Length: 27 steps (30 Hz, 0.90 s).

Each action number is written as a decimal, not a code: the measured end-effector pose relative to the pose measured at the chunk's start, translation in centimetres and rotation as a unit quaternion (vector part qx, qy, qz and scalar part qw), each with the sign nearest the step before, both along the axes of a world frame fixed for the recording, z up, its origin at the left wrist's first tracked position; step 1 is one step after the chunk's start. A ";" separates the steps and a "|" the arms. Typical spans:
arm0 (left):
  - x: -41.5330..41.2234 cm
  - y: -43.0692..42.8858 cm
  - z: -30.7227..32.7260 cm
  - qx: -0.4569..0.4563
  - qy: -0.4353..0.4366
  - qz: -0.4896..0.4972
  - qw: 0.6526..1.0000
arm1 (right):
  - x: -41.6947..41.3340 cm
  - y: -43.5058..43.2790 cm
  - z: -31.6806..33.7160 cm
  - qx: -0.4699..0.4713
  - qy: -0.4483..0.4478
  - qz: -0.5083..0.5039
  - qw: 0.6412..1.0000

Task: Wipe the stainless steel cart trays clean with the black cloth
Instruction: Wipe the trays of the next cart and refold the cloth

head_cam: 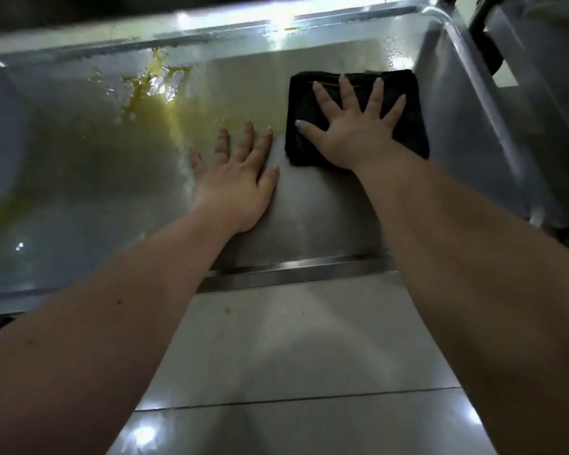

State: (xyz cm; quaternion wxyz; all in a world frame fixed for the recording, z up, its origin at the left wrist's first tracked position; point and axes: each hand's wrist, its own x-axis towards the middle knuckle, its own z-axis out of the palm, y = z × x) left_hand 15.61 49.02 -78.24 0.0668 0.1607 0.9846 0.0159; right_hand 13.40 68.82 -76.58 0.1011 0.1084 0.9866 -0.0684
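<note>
Inspection, lower tray. My right hand (355,133) lies flat on the folded black cloth (411,126), fingers spread and straight, pressing it to the tray (309,208) floor at the right end, near the side wall. My left hand (237,178) rests flat on bare steel just beside the cloth, holding nothing.

Judgement: the wiping step is in hand, at an early stage. 1 broad yellow smear (165,106) remains toward the far left. The next move calls for a firm leftward pass through it, with the left hand lifted clear.
</note>
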 end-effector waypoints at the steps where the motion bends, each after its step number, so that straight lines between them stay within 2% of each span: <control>1: 0.0 0.0 0.0 0.000 0.002 -0.001 1.000 | 0.2 0.0 0.1 -0.002 0.002 0.002 1.000; 4: 0.1 0.1 0.2 0.001 0.003 0.001 1.000 | 2.2 -0.2 0.7 -0.011 -0.012 0.013 1.000; 8: 0.0 0.2 0.2 0.003 -0.001 0.004 1.000 | 8.7 -1.3 1.3 -0.040 -0.046 0.024 0.998; 13: 0.0 0.4 0.3 0.000 0.002 0.006 1.000 | 14.8 -3.7 1.0 -0.006 -0.042 0.041 0.998; 18: 0.1 0.3 0.3 0.000 0.003 0.006 1.000 | 12.0 -3.2 0.2 0.002 -0.012 0.038 0.999; 27: 0.1 0.5 0.3 0.001 0.002 0.022 1.000 | 2.0 -1.1 0.1 -0.002 0.007 0.040 0.999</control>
